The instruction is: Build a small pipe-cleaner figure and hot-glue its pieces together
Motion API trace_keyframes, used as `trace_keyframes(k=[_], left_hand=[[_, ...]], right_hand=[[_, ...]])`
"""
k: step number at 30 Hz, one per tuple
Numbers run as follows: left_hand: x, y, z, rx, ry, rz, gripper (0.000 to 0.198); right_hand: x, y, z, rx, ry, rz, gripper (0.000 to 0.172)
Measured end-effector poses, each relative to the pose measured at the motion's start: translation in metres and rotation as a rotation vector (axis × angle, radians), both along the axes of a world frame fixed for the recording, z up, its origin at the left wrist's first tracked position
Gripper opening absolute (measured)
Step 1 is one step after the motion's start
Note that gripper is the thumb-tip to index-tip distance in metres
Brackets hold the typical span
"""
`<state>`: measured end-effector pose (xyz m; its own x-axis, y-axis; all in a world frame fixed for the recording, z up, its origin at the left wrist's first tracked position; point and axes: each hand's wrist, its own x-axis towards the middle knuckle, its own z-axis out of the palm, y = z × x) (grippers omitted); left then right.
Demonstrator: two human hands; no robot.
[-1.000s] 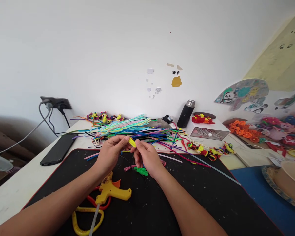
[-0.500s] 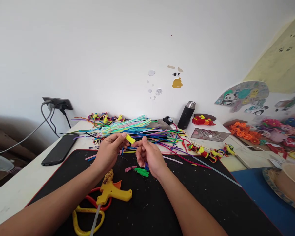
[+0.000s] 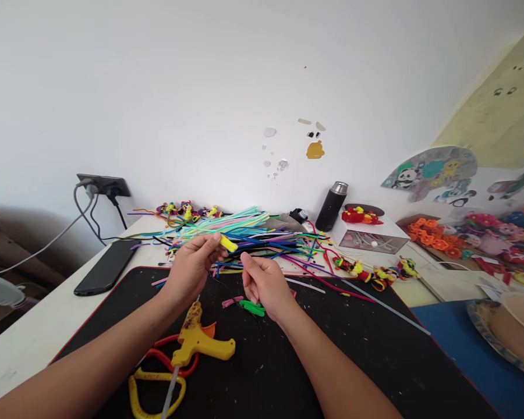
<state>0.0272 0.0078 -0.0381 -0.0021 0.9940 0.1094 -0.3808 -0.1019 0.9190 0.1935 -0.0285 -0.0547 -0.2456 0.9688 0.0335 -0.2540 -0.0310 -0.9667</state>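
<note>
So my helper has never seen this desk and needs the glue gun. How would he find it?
Start at the black mat covering the desk's near part. At its near left, just under the left forearm, lies the glue gun: yellow, pistol-shaped, orange trigger, unlike the thin scissors beneath it.

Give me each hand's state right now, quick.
Left hand: shut on a yellow piece, pinched at the fingertips.
Right hand: fingers curled; whether they hold anything cannot be told.
</note>
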Motion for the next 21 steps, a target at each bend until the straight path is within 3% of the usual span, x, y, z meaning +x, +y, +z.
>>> trace_keyframes(k=[6, 14, 21], left_hand=[[0.003, -0.002, -0.001, -0.02, 0.007, 0.0, 0.04], [0.003, -0.001, 0.001, -0.027, -0.013, -0.015, 0.042], [0.005, -0.004, 0.0, -0.018, -0.02, -0.034, 0.041]], right_hand=[[-0.001, 0.003, -0.003, -0.025, 0.042, -0.029, 0.07], [-0.002, 0.007, -0.013, -0.104, -0.043, 0.115, 0.066], [-0.001, 0.008, -0.013, -0.027, -0.034, 0.078, 0.063]])
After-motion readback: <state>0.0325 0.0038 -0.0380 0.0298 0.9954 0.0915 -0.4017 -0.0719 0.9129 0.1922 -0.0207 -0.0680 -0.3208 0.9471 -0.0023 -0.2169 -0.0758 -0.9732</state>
